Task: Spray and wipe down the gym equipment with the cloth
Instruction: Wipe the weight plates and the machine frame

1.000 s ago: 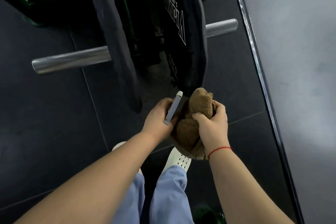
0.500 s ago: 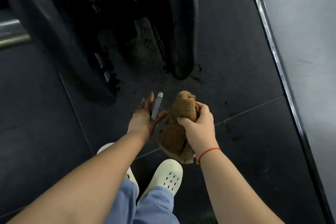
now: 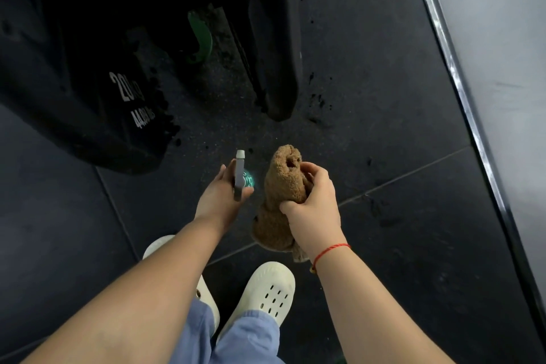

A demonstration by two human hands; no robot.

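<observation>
My left hand (image 3: 220, 199) holds a spray bottle (image 3: 240, 174) with a grey head and a teal body, its nozzle pointing away from me. A bunched brown cloth (image 3: 280, 201) is gripped in my right hand (image 3: 313, 204), just right of the bottle. Two black weight plates stand ahead: a large one marked 20 kg (image 3: 88, 97) at the left, and a thinner one seen edge-on (image 3: 274, 38) at centre. Both hands are below and apart from the plates.
The floor is dark rubber tiles (image 3: 384, 127) with black crumbs near the plates. A green frame foot (image 3: 202, 38) shows between the plates. A grey wall with a dark skirting strip (image 3: 472, 127) runs along the right. My white clogs (image 3: 266, 289) are below.
The view has tilted down and closer to the plates. My hands have drawn apart from each other, and the left now shows the bottle's teal body. The cloth stays in my right hand.
</observation>
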